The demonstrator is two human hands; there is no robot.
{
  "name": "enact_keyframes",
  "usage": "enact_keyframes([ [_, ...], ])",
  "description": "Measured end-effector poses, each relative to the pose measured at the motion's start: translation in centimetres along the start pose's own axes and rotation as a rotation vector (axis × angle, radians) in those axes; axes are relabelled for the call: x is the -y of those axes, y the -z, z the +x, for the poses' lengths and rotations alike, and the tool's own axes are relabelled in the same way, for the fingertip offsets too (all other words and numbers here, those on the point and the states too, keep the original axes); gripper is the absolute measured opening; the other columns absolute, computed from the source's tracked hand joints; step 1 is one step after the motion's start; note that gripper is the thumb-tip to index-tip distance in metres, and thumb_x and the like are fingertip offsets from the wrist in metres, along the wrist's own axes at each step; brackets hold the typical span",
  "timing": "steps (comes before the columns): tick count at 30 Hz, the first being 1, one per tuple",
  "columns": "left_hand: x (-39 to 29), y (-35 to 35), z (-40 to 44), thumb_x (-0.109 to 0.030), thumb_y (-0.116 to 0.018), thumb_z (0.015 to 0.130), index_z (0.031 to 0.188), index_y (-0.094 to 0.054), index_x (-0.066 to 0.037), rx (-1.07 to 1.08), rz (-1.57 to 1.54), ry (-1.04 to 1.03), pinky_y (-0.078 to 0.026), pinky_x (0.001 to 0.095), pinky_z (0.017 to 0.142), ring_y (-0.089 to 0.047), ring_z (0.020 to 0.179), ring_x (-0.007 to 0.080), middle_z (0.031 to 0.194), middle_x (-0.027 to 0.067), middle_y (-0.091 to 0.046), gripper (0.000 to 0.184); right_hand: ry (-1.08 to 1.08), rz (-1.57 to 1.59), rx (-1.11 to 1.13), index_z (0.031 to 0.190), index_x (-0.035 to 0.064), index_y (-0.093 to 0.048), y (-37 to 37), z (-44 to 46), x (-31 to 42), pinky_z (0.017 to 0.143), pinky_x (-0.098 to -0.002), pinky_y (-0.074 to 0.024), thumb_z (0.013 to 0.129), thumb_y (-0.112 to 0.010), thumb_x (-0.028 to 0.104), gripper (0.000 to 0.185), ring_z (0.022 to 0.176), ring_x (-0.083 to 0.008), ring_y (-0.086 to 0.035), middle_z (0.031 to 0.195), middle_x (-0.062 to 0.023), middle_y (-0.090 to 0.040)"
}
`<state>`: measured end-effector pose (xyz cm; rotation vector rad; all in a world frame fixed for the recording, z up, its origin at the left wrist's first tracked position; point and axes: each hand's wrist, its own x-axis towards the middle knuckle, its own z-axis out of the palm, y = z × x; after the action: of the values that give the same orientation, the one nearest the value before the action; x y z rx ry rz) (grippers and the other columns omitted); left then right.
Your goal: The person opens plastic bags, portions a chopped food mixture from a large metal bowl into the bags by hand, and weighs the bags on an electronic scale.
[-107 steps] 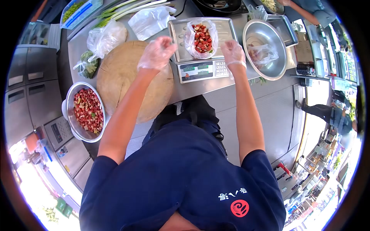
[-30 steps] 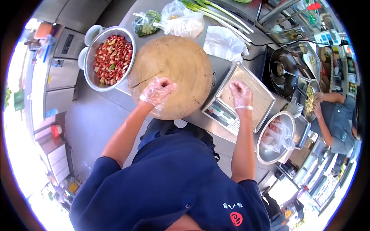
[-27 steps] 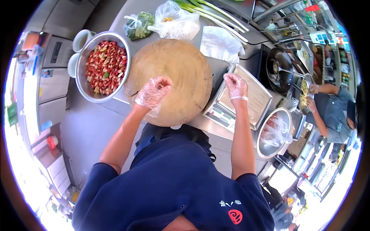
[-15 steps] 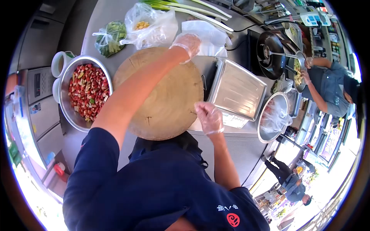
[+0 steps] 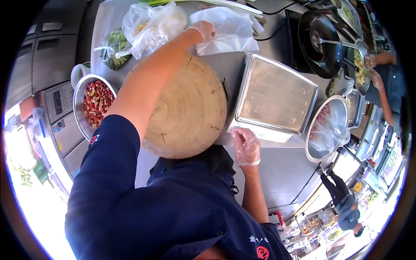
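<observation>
My left hand (image 5: 205, 33), in a clear glove, reaches across the round wooden board (image 5: 186, 108) to the near left corner of a stack of flat clear bags (image 5: 229, 32). Its fingers are closed in a pinch at the bags. In its own clear glove, my right hand (image 5: 246, 145) hangs at the counter's front edge beside the scale (image 5: 264, 132), fingers curled; whether it holds anything is hidden. A metal tray (image 5: 279, 95) lies on the scale with nothing in it. Left of the board, a metal bowl (image 5: 97, 102) of chopped red pieces is partly covered by my left arm.
Bags of food (image 5: 151, 28) and greens (image 5: 114, 49) lie at the back left. A wok (image 5: 320, 43) stands at the back right, near a metal bowl (image 5: 327, 130) with a plastic bag. A co-worker's hands (image 5: 373, 69) are at a pan on the far right.
My left hand has gone from above the board to the clear bags. My right hand has come down to the counter's front edge. The filled bag seen earlier on the tray is gone.
</observation>
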<state>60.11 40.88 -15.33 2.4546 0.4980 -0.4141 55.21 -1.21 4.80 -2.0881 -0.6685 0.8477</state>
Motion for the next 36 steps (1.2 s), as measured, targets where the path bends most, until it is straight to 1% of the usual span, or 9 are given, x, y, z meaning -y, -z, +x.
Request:
enact_keyframes([
  [3, -1.2, 0.8, -1.2, -0.019, -0.064, 0.08, 0.091, -0.071, -0.009, 0.042, 0.079, 0.081, -0.053, 0.042, 0.079, -0.069, 0.089, 0.0335, 0.09, 0.0163, -0.071, 0.016, 0.042, -0.003, 0.005, 0.099, 0.0008, -0.068, 0.1, 0.8, -0.2, 0.076, -0.0353, -0.0537, 0.087, -0.07, 0.002, 0.012, 0.084, -0.0305, -0.069, 0.093, -0.0149, -0.07],
  [8, -2.6, -0.8, -2.1, -0.023, -0.066, 0.082, 0.09, -0.071, -0.004, -0.145, 0.239, -0.025, -0.054, 0.0444, 0.082, -0.069, 0.088, 0.0373, 0.095, 0.0198, -0.071, 0.021, 0.089, 0.0, 0.031, 0.099, 0.0019, -0.068, -0.6, 2.3, -0.4, 0.076, -0.0362, -0.0539, 0.087, -0.07, 0.002, 0.012, 0.084, -0.0322, -0.069, 0.093, -0.0152, -0.07],
  [15, -1.5, -0.7, -0.5, -0.014, -0.065, 0.081, 0.096, -0.074, -0.006, -0.01, 0.373, -0.034, -0.056, 0.0441, 0.081, -0.07, 0.091, 0.0357, 0.096, 0.0185, -0.073, 0.019, 0.191, 0.056, 0.075, 0.1, 0.0025, -0.068, -1.2, 6.9, 1.0, 0.071, -0.0343, -0.0541, 0.087, -0.069, 0.002, 0.013, 0.081, -0.0312, -0.069, 0.091, -0.0156, -0.07],
  [17, -2.5, 2.0, -2.4, -0.017, -0.064, 0.084, 0.094, -0.074, -0.007, 0.03, -0.026, 0.086, -0.054, 0.04, 0.079, -0.07, 0.085, 0.031, 0.09, 0.0162, -0.073, 0.017, 0.201, 0.058, 0.078, 0.1, 0.0022, -0.069, -0.8, 9.6, 1.8, 0.071, -0.0339, -0.0541, 0.088, -0.068, 0.002, 0.012, 0.081, -0.0313, -0.069, 0.09, -0.016, -0.07],
  [22, -0.3, 2.2, -2.1, -0.017, -0.066, 0.083, 0.097, -0.074, -0.009, -0.001, -0.127, 0.062, -0.053, 0.0385, 0.077, -0.069, 0.083, 0.0273, 0.088, 0.0133, -0.074, 0.019, 0.146, -0.003, 0.093, 0.099, 0.0014, -0.07, -2.8, 16.7, 4.0, 0.073, -0.0349, -0.0543, 0.09, -0.066, 0.006, 0.011, 0.081, -0.0303, -0.07, 0.088, -0.0172, -0.07],
  [28, -0.2, 3.0, -2.6, -0.018, -0.068, 0.082, 0.097, -0.075, -0.007, 0.057, -0.227, 0.052, -0.053, 0.0365, 0.076, -0.07, 0.081, 0.0224, 0.087, 0.0104, -0.075, 0.021, -0.02, -0.194, 0.059, 0.098, 0.0019, -0.071, -8.7, 23.0, 2.7, 0.079, -0.0404, -0.0538, 0.088, -0.07, 0.024, 0.024, 0.084, -0.0338, -0.07, 0.09, -0.0185, -0.071],
  [30, 0.1, 3.2, -2.7, -0.018, -0.068, 0.081, 0.096, -0.075, -0.006, 0.041, -0.27, 0.028, -0.053, 0.0355, 0.074, -0.07, 0.079, 0.0203, 0.085, 0.0091, -0.075, 0.02, -0.281, -0.075, -0.023, 0.1, 0.0023, -0.071, -10.5, 24.5, 2.4, 0.08, -0.0406, -0.0534, 0.086, -0.071, 0.028, 0.029, 0.086, -0.0365, -0.069, 0.092, -0.0174, -0.072],
  [34, 0.5, 3.2, -2.9, -0.014, -0.069, 0.08, 0.09, -0.075, -0.005, 0.08, -0.436, 0.001, -0.053, 0.032, 0.068, -0.067, 0.07, 0.0141, 0.075, 0.0054, -0.072, 0.015, -0.164, -0.161, -0.2, 0.099, 0.0012, -0.072, -13.1, 26.2, 1.4, 0.08, -0.0399, -0.0532, 0.084, -0.073, 0.029, 0.032, 0.085, -0.036, -0.07, 0.091, -0.0177, -0.072],
  [36, 0.6, 3.2, -2.9, -0.012, -0.069, 0.08, 0.088, -0.075, -0.004, 0.076, -0.462, 0.0, -0.052, 0.0309, 0.066, -0.066, 0.067, 0.0125, 0.072, 0.0043, -0.071, 0.013, -0.263, 0.072, -0.171, 0.097, 0.0001, -0.071, -13.8, 27.1, 1.1, 0.079, -0.0402, -0.053, 0.082, -0.075, 0.028, 0.032, 0.082, -0.0362, -0.069, 0.089, -0.0206, -0.072],
])
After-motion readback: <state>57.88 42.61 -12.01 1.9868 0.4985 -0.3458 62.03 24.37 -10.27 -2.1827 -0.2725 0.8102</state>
